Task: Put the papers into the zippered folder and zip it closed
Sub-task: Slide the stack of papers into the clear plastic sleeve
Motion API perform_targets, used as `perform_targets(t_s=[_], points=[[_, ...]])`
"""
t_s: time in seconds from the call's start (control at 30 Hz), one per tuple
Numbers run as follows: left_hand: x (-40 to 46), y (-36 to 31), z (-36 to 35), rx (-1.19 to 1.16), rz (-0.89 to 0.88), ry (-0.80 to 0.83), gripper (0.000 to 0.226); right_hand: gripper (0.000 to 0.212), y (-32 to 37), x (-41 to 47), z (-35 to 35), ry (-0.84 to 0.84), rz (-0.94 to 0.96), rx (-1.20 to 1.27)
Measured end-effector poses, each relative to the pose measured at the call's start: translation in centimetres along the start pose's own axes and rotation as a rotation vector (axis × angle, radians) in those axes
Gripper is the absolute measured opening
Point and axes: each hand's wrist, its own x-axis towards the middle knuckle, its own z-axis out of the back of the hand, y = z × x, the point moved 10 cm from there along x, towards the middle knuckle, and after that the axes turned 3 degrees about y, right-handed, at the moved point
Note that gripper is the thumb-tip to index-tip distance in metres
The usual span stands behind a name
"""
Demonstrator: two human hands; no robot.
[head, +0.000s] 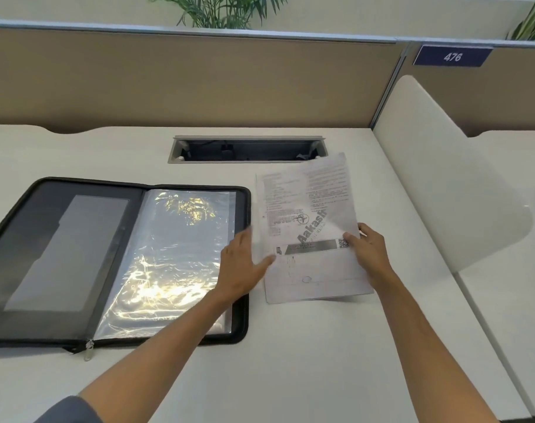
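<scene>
papers (309, 227) are being pinched at the right edge by the right hand (368, 248), touched by the flat left hand (241, 264), long axis running away, beside the open zippered folder (77, 257) lying leftward.

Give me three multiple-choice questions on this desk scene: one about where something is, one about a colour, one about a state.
1. Where do the papers lie?
A. Right of the folder
B. Inside the folder
C. On the sign

2. What colour is the sign reading 476?
A. Red
B. Blue
C. Yellow

3. How is the folder?
A. Zipped shut
B. Standing upright
C. Open flat

Answers:
1 A, they sit on the desk beside its right edge.
2 B, white digits on blue.
3 C, its clear sleeves show.
</scene>
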Motion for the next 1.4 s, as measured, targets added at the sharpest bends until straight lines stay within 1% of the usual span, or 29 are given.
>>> perform_targets(t_s=[0.03, 0.07, 0.1, 0.13, 0.17, 0.2, 0.23, 0.37, 0.47, 0.53, 0.63, 0.73, 0.8, 0.9, 1.03, 1.1, 1.13, 1.23, 1.3, 1.4], points=[[0.8, 0.2, 0.3, -0.223, 0.118, 0.023, 0.093, 0.019, 0.7, -0.3, 0.1, -0.001, 0.033, 0.041], [1.5, -0.2, 0.3, -0.450, 0.200, 0.066, 0.093, 0.018, 1.4, -0.5, 0.2, -0.003, 0.063, 0.082], [2.3, -1.1, 0.1, -0.660, 0.231, 0.122, 0.084, 0.017, 2.2, -0.7, 0.3, -0.005, 0.093, 0.118], [3.1, -2.2, 0.2, -0.817, 0.219, 0.180, 0.065, 0.016, 2.9, -0.9, 0.3, -0.006, 0.127, 0.145], [3.8, -3.5, 0.6, -0.910, 0.185, 0.217, 0.046, 0.015, 3.8, -1.0, 0.5, -0.007, 0.165, 0.162], [4.4, -4.5, 1.4, -0.952, 0.145, 0.226, 0.035, 0.014, 4.8, -1.2, 0.5, -0.008, 0.204, 0.169], [4.9, -5.4, 2.2, -0.970, 0.103, 0.217, 0.030, 0.013, 5.8, -1.3, 0.6, -0.008, 0.244, 0.172], [5.8, -9.1, 5.1, -0.957, -0.082, 0.150, 0.023, 0.017, 9.0, -1.7, 1.3, 0.010, 0.386, 0.182], [5.6, -10.1, 5.7, -0.954, -0.162, 0.105, 0.023, 0.033, 10.1, -2.3, 1.3, 0.031, 0.443, 0.213], [5.2, -9.6, 5.1, -0.973, -0.193, 0.107, 0.024, 0.037, 9.5, -2.5, 1.1, 0.038, 0.447, 0.222], [4.3, -7.3, 3.1, -0.994, -0.153, 0.111, 0.024, 0.039, 6.7, -2.3, 0.5, 0.061, 0.400, 0.228], [3.4, -5.5, 1.1, -0.952, -0.092, 0.120, 0.026, 0.040, 3.8, -2.2, -0.4, 0.090, 0.336, 0.227], [3.2, -5.2, 0.6, -0.934, -0.074, 0.119, 0.027, 0.040, 3.1, -2.2, -0.5, 0.082, 0.313, 0.220], [3.4, -5.8, 1.3, -0.925, -0.080, 0.101, 0.025, 0.037, 3.8, -2.2, -0.3, 0.060, 0.311, 0.206], [4.0, -6.8, 3.3, -0.868, -0.132, 0.085, 0.021, 0.026, 5.6, -1.9, 0.0, 0.063, 0.286, 0.209], [4.5, -6.4, 3.9, -0.855, -0.099, 0.100, 0.022, 0.021, 6.4, -1.3, 0.1, 0.057, 0.256, 0.162], [4.8, -6.0, 4.1, -0.841, -0.065, 0.117, 0.022, 0.022, 6.9, -0.8, 0.2, 0.052, 0.237, 0.130], [5.3, -4.4, 4.6, -0.792, 0.028, 0.178, 0.018, 0.037, 8.2, 1.2, -0.3, 0.077, 0.157, 0.053], [5.4, -3.2, 5.0, -0.771, 0.067, 0.204, 0.021, 0.050, 8.8, 2.5, -0.8, 0.094, 0.088, 0.018], [5.3, -1.5, 5.3, -0.752, 0.101, 0.265, 0.022, 0.070, 10.3, 4.6, -1.2, 0.063, 0.076, -0.075]])
